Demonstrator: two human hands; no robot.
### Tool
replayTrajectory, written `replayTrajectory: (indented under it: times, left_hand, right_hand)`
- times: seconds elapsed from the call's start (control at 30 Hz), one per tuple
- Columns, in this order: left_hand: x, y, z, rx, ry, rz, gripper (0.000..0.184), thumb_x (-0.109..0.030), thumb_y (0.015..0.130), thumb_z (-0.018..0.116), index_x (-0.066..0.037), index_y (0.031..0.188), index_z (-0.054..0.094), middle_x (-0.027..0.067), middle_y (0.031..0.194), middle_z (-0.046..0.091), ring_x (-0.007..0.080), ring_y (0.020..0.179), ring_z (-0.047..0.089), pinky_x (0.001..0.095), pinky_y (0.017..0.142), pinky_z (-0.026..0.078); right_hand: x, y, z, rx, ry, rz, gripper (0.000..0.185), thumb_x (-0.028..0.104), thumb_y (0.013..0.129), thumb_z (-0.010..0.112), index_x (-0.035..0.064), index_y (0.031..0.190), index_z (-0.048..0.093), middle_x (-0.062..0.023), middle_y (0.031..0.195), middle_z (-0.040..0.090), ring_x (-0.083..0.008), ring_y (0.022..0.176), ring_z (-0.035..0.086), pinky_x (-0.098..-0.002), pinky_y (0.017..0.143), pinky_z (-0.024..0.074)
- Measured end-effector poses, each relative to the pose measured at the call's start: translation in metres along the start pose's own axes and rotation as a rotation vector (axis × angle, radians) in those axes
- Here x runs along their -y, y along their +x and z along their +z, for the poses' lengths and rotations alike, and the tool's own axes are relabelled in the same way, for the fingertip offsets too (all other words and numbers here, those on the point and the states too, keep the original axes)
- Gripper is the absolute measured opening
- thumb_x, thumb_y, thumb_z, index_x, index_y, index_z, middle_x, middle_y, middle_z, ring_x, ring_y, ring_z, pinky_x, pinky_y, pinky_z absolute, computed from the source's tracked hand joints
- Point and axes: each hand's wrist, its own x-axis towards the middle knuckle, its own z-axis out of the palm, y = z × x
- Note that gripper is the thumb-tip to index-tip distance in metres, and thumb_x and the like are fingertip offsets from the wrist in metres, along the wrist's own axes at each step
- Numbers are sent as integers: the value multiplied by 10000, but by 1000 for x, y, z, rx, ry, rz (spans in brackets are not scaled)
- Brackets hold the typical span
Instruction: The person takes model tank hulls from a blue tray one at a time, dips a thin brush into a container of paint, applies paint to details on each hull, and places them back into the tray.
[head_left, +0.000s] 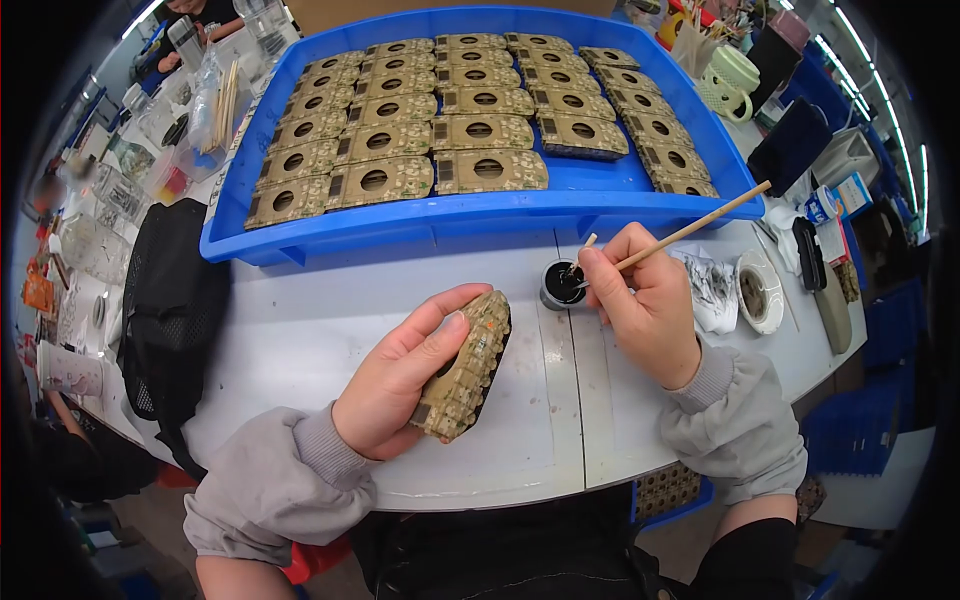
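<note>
My left hand (395, 375) grips a camouflage-patterned model tank hull (470, 375), tilted on its side so its bumpy, detailed flank faces up and right. Part of its round top opening is hidden by my thumb. Between the fingers of my right hand (645, 310) is a thin paintbrush (712, 217) with a long wooden handle. Its tip points down into a small pot of black paint (549, 296); the bristles are hard to make out. A short wooden stick (588, 243) also leans up out of the pot.
A blue tray (480, 222) of similar hulls (490, 170) in rows spans the back. Left lies a black mesh bag (165, 320). On the right are stained tissue (708, 290), a white dish (758, 290) and a black phone-like slab (790, 145). Another person sits far left.
</note>
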Motion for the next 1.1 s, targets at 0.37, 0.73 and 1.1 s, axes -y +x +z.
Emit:
replayTrajectory:
  times: [0.37, 0.73, 1.1]
  left_hand:
    - [3, -1, 6, -22, 61, 61, 407, -255, 984, 399, -94, 1354, 348, 63, 933, 577, 88, 539, 510, 197, 353, 403]
    - [16, 0, 13, -84, 95, 135, 364, -237, 973, 427, -110, 1310, 371, 91, 951, 577, 93, 585, 539, 197, 384, 439]
    - [16, 0, 8, -29, 125, 149, 397, -255, 975, 464, -76, 1307, 340, 92, 1015, 555, 105, 796, 566, 224, 668, 497]
  right_hand:
    - [22, -19, 11, 120, 352, -356, 114, -31, 887, 509, 32, 894, 415, -115, 738, 601, -286, 781, 643, -327, 707, 531]
    - [22, -38, 23, 227, 367, -381, 147, -80, 876, 455, 44, 879, 376, -129, 775, 601, -409, 947, 627, -411, 786, 531]
    - [17, -38, 22, 275, 282, -445, 152, -79, 877, 465, 41, 890, 372, -139, 814, 603, -418, 977, 615, -415, 796, 527]
